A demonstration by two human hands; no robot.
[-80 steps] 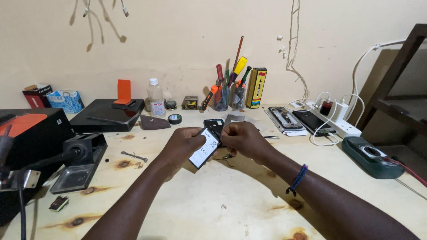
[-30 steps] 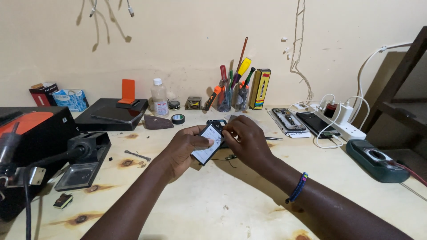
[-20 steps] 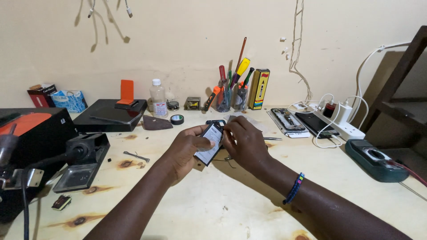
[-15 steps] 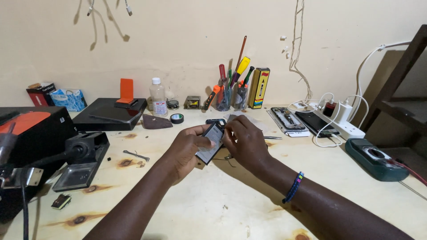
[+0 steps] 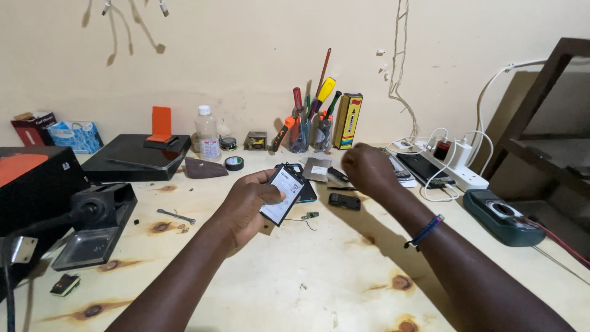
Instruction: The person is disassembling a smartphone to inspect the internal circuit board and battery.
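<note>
step: keep battery (image 5: pixel 284 194) pinched flat by its edges, label side up, clear of the bench | left hand (image 5: pixel 249 206): closed on battery, thumb across its face | right hand (image 5: pixel 364 168): loosely curled, seemingly empty, lifted off to battery's right, over small black part (image 5: pixel 344 201) | phone (image 5: pixel 306 190): just behind battery

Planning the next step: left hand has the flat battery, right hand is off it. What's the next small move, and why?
Probably bring the right hand back to the battery. The left hand holds it alone, tilted above the table, while the right hand is closed and lifted away to the right. The dark phone lies just behind it.
</note>
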